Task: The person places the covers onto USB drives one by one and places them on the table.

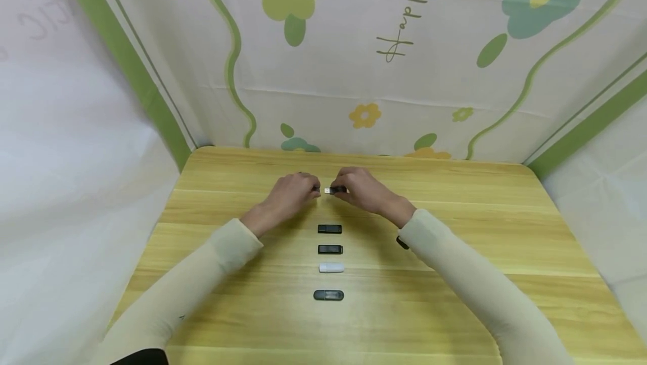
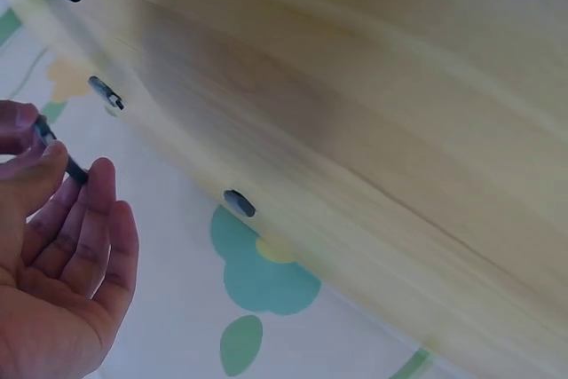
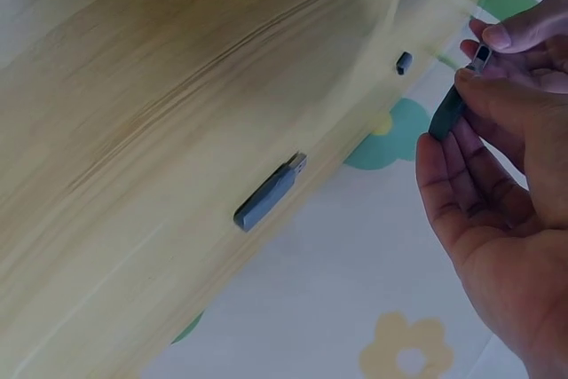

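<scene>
In the head view my left hand and right hand face each other near the table's far edge. My right hand pinches a dark USB stick, its bare metal plug pointing left. The left fingers pinch a small dark cap, mostly covered by them. A narrow gap separates plug and cap in the head view. The right wrist view shows another dark USB stick with its plug bare on the wood, and a loose dark cap farther off.
Below the hands lies a column of capped sticks: two black ones, a white one and a dark rounded one. A flower-patterned curtain hangs behind the wooden table and along its sides.
</scene>
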`<state>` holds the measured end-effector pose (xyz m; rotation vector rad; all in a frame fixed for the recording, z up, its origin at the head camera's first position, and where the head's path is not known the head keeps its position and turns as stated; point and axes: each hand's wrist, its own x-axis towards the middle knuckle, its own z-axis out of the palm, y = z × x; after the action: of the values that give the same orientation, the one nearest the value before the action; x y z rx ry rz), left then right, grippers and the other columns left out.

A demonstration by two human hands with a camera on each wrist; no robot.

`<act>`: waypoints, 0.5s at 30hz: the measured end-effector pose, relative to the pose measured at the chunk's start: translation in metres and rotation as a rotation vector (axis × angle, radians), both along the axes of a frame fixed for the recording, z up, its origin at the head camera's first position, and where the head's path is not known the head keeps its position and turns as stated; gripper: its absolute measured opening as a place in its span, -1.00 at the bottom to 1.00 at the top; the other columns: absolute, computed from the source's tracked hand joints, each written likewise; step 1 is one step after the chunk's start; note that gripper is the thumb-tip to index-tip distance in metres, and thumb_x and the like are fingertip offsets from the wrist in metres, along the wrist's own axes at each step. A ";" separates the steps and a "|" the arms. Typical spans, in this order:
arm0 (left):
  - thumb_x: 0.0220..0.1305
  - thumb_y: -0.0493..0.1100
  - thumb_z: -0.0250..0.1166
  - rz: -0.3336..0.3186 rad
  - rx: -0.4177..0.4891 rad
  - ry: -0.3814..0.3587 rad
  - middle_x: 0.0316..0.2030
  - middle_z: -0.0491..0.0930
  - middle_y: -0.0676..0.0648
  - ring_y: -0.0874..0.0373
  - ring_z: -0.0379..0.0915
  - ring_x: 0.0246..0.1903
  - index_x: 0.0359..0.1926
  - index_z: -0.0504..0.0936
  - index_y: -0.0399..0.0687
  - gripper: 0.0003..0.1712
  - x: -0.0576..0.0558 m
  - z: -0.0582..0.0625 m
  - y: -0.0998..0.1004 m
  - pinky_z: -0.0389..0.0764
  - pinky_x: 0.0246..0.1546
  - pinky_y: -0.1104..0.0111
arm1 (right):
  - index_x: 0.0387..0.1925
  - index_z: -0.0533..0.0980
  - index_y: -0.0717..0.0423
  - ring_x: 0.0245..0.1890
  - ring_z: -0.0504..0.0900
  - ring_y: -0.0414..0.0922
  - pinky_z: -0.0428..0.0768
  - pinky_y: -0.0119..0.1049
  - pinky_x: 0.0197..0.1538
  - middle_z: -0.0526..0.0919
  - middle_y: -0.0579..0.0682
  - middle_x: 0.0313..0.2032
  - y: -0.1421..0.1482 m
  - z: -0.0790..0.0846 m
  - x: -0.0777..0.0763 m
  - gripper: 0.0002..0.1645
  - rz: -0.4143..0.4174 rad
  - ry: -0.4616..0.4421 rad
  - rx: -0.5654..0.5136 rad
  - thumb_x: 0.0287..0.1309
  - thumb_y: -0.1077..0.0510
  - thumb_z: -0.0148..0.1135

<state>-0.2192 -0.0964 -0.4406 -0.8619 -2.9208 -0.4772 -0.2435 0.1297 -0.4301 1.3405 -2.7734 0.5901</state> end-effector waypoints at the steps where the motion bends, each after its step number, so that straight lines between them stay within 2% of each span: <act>1: 0.48 -0.15 0.38 -0.001 0.000 0.001 -0.19 0.76 -0.07 0.09 0.67 -0.25 -0.10 0.78 -0.15 -0.84 0.000 0.000 0.001 0.71 -0.25 0.23 | -0.10 0.78 0.19 -0.21 0.72 -0.12 0.72 -0.29 -0.15 0.74 0.01 -0.20 -0.001 0.000 0.000 -0.80 0.004 0.001 -0.002 0.23 0.31 0.52; 15: 0.47 -0.15 0.39 -0.004 -0.004 -0.010 -0.25 0.74 -0.06 0.16 0.55 -0.38 -0.10 0.78 -0.15 -0.84 0.002 0.000 0.008 0.66 -0.35 0.24 | -0.12 0.79 0.18 -0.21 0.73 -0.11 0.72 -0.29 -0.15 0.75 0.02 -0.20 -0.006 -0.001 0.002 -0.83 0.011 0.009 -0.008 0.25 0.31 0.50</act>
<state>-0.2175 -0.0880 -0.4401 -0.8681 -2.9311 -0.4779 -0.2416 0.1237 -0.4316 1.3548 -2.7556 0.5931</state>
